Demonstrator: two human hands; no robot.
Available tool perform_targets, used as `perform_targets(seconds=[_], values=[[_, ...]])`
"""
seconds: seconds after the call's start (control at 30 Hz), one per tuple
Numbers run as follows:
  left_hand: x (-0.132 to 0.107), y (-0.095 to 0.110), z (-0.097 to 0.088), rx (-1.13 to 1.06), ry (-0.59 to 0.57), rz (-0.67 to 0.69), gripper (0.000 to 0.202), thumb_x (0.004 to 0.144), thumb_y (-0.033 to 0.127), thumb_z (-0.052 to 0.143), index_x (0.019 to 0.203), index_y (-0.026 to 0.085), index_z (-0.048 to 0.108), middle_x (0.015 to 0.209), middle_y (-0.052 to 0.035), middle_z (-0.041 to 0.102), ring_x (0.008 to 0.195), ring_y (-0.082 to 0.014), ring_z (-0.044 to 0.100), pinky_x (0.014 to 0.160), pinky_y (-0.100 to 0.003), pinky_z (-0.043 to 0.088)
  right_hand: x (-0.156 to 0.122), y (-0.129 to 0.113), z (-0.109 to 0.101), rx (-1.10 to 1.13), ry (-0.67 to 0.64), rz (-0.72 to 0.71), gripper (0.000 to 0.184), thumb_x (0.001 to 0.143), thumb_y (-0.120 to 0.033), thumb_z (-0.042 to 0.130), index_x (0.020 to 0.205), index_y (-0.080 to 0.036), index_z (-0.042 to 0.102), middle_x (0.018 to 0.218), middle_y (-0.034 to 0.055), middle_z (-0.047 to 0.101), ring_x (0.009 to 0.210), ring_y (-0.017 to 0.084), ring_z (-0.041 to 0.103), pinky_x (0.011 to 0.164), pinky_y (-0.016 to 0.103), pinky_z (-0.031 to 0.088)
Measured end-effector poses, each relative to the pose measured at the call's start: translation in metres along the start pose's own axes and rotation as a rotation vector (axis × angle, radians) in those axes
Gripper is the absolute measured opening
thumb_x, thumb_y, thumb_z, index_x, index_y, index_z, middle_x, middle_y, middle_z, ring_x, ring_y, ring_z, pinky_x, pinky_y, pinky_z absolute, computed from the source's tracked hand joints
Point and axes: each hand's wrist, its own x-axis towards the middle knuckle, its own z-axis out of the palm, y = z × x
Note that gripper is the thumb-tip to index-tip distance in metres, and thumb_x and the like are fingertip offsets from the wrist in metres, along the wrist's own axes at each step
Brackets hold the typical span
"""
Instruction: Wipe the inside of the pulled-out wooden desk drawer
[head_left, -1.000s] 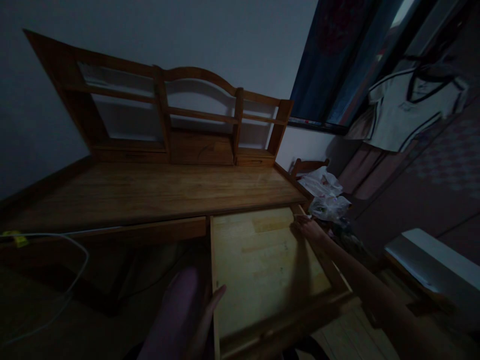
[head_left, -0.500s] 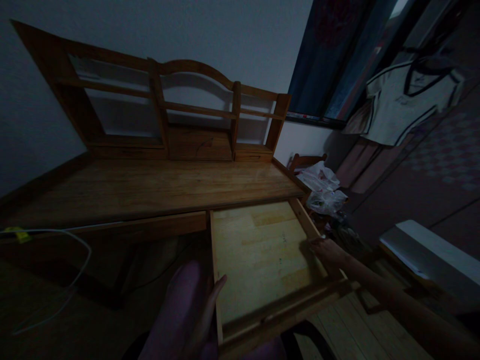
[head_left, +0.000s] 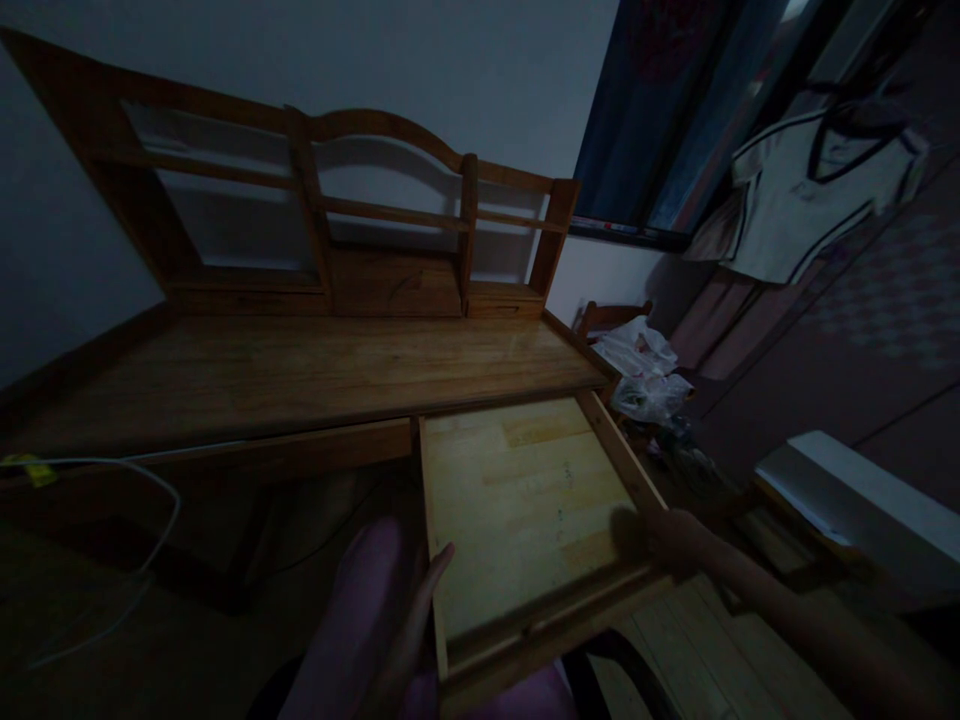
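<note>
Dim room, head view looking down over a wooden desk (head_left: 300, 375) with a shelved hutch (head_left: 337, 220) along its back edge. Drawer (head_left: 525, 500) pulled well out from under the desktop on the right side, pale wood bottom fully exposed, nothing visible lying in it. Left hand (head_left: 416, 625) at the drawer's near-left corner, fingers extended and laid along the left side rail, thumb side hidden; palm loose, not closed around anything that can be seen. Right hand (head_left: 671, 540) at the drawer's near-right corner, touching the right side rail where it meets the front panel; too dark to tell whether the fingers wrap the rail or merely rest on it. Right forearm (head_left: 795, 620) running off toward the lower right edge of frame. Purple-clad leg (head_left: 345, 620) just left of the drawer, beneath the left hand. White cable (head_left: 142, 490) looping off the desk's front edge at far left, with a small yellow tag (head_left: 22, 472) near its end. Chair back (head_left: 611, 315) beyond the desk's right end, white plastic bags (head_left: 641, 375) heaped just beside it. Dark curtain (head_left: 645, 110) at upper right, pale shirt with dark trim (head_left: 817, 190) hanging near it. Flat white-topped object (head_left: 862, 495) at right, identity unclear. Wood-plank floor (head_left: 697, 660) visible below the drawer front.
</note>
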Motion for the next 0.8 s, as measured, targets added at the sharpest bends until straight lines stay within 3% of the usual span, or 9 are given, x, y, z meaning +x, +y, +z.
perform_targets(seconds=[0.13, 0.3, 0.4, 0.47, 0.57, 0.63, 0.8], values=[[0.009, -0.008, -0.007, -0.005, 0.013, -0.068, 0.055, 0.089, 0.048, 0.075, 0.135, 0.02, 0.062, 0.15, -0.0126, 0.066, 0.146, -0.032, 0.055, 0.122, -0.045, 0.045, 0.005, -0.007, -0.008, -0.007, -0.093, 0.072, 0.018, 0.086, -0.015, 0.063, 0.081, -0.018, 0.08, 0.101, 0.0198, 0.079, 0.097, 0.036, 0.077, 0.076, 0.037, 0.055], [0.014, -0.015, -0.013, -0.022, 0.037, -0.145, 0.06, 0.086, 0.051, 0.077, 0.136, 0.02, 0.063, 0.151, -0.0139, 0.066, 0.146, -0.033, 0.055, 0.121, -0.047, 0.046, 0.014, -0.014, -0.016, -0.024, -0.164, 0.023, 0.022, 0.083, -0.007, 0.063, 0.077, -0.017, 0.081, 0.097, 0.0202, 0.079, 0.096, 0.037, 0.077, 0.075, 0.038, 0.055], [0.011, -0.012, -0.009, -0.054, 0.0, -0.102, 0.062, 0.087, 0.051, 0.076, 0.138, 0.02, 0.062, 0.149, -0.0143, 0.067, 0.146, -0.0346, 0.055, 0.123, -0.049, 0.045, 0.019, -0.02, -0.018, -0.049, -0.162, 0.008, 0.024, 0.082, -0.005, 0.061, 0.078, -0.016, 0.081, 0.093, 0.0202, 0.079, 0.091, 0.035, 0.078, 0.072, 0.036, 0.054], [0.007, -0.007, -0.004, -0.055, 0.038, -0.062, 0.063, 0.089, 0.045, 0.076, 0.144, 0.021, 0.059, 0.149, -0.0125, 0.067, 0.148, -0.0341, 0.053, 0.125, -0.051, 0.042, 0.022, -0.028, -0.022, -0.023, -0.188, -0.003, 0.019, 0.082, -0.009, 0.064, 0.075, -0.016, 0.08, 0.089, 0.0195, 0.078, 0.084, 0.034, 0.078, 0.067, 0.034, 0.052], [0.003, 0.001, 0.005, -0.024, 0.12, 0.0, 0.068, 0.091, 0.032, 0.073, 0.155, 0.025, 0.049, 0.15, -0.0079, 0.067, 0.155, -0.029, 0.043, 0.13, -0.047, 0.034, 0.026, -0.048, -0.029, 0.012, -0.23, -0.081, 0.016, 0.081, -0.012, 0.066, 0.075, -0.016, 0.08, 0.088, 0.0192, 0.078, 0.083, 0.033, 0.077, 0.067, 0.033, 0.05], [-0.001, 0.007, 0.008, -0.005, 0.089, 0.037, 0.068, 0.093, 0.032, 0.072, 0.156, 0.025, 0.048, 0.153, -0.0061, 0.065, 0.158, -0.0262, 0.038, 0.132, -0.043, 0.029, 0.028, -0.066, -0.035, 0.03, -0.237, -0.15, 0.017, 0.081, -0.011, 0.065, 0.081, -0.017, 0.081, 0.091, 0.0179, 0.079, 0.089, 0.033, 0.077, 0.072, 0.034, 0.051], [-0.005, 0.011, 0.007, -0.025, 0.026, -0.022, 0.065, 0.09, 0.038, 0.074, 0.151, 0.024, 0.054, 0.158, -0.0085, 0.06, 0.151, -0.0316, 0.049, 0.125, -0.046, 0.042, 0.03, -0.116, -0.054, 0.179, -0.211, -0.202, 0.026, 0.084, -0.016, 0.06, 0.095, -0.017, 0.083, 0.099, 0.0171, 0.08, 0.09, 0.031, 0.076, 0.074, 0.034, 0.051]])
